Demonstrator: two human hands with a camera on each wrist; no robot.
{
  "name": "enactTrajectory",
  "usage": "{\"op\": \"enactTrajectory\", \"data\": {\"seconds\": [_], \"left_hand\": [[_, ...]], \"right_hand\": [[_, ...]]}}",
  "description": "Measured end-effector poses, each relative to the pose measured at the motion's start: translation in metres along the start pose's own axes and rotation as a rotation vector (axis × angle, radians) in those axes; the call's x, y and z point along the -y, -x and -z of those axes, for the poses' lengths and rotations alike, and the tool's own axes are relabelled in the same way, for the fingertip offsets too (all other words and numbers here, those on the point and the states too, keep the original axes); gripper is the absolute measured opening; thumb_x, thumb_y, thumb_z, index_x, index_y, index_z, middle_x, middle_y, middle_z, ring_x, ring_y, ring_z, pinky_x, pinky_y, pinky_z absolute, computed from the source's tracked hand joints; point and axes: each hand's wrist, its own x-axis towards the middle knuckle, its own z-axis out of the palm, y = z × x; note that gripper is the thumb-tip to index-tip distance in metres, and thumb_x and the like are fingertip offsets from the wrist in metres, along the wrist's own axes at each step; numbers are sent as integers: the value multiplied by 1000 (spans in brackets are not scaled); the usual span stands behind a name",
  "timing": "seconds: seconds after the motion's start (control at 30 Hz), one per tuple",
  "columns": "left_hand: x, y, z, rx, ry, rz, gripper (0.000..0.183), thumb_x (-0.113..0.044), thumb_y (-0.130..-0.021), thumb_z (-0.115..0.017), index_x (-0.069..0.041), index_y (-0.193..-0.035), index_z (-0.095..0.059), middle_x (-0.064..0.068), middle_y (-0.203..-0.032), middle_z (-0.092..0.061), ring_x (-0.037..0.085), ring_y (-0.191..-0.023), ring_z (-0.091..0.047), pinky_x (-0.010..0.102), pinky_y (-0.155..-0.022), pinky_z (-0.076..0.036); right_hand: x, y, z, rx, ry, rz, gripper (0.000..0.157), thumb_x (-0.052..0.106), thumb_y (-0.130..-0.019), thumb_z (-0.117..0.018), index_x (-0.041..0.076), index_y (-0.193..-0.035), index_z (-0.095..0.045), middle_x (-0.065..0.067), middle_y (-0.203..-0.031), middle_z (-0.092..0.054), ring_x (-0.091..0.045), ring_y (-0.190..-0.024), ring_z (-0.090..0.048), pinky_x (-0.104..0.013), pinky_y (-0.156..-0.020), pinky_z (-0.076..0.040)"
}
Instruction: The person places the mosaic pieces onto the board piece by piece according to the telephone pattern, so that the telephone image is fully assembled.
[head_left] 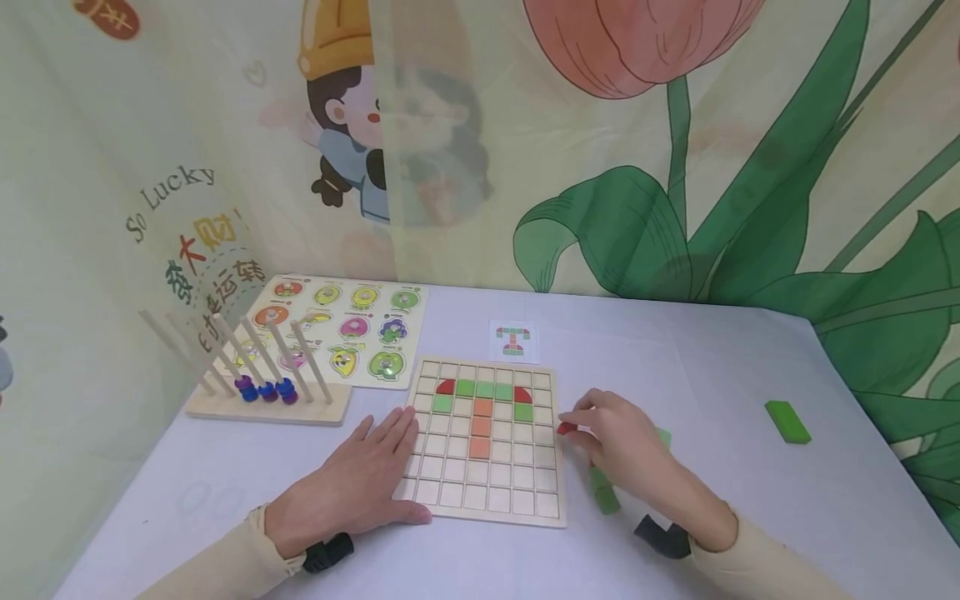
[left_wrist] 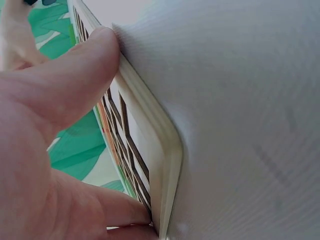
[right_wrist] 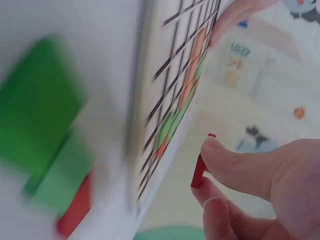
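A wooden grid board (head_left: 498, 498) lies on the table, with red, green and orange tiles set in its upper cells in a T-like shape. My left hand (head_left: 348, 487) rests along the board's left edge, its fingers straight and the thumb at the lower corner. Just off the right edge, my right hand (head_left: 630, 437) pinches a small red tile (right_wrist: 199, 171) between thumb and fingers. Partly hidden under that hand are loose green tiles (head_left: 604, 493); the right wrist view also shows a red tile (right_wrist: 77, 207) beside them, blurred.
Behind the board sits a small pattern card (head_left: 513, 342). A fruit puzzle board (head_left: 360, 304) lies at the back left, and a wooden peg stand (head_left: 225, 407) with blue and purple beads stands in front of it. A green block (head_left: 787, 422) lies far right.
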Motion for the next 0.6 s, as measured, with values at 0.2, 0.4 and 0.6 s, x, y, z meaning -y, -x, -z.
{"op": "enactTrajectory", "data": {"seconds": [0.2,0.4,0.6], "left_hand": [[0,0,0,2,2,12,114,-70,-82,-71,6,-157,-32,23,-169,-24,39,-158,-23,63,-126,-21],[0,0,-1,-3,-13,11,113,-70,-82,-71,6,-157,-33,22,-169,-25,38,-158,-25,62,-126,-23],[-1,-1,0,7,-34,12,113,-71,-82,-70,5,-157,-33,21,-169,-26,37,-158,-25,62,-126,-23]], "right_hand": [[41,-22,-15,-30,-36,189,18,13,-78,-89,17,-96,-84,4,-89,-70,-9,-78,-57,-17,-62,-48],[68,-42,-29,53,-94,270,17,18,-83,-87,18,-99,-83,6,-91,-70,-10,-80,-58,-18,-63,-47],[82,-58,-46,169,-112,272,17,18,-86,-84,18,-103,-83,8,-86,-72,-6,-79,-57,-17,-67,-46]]}}
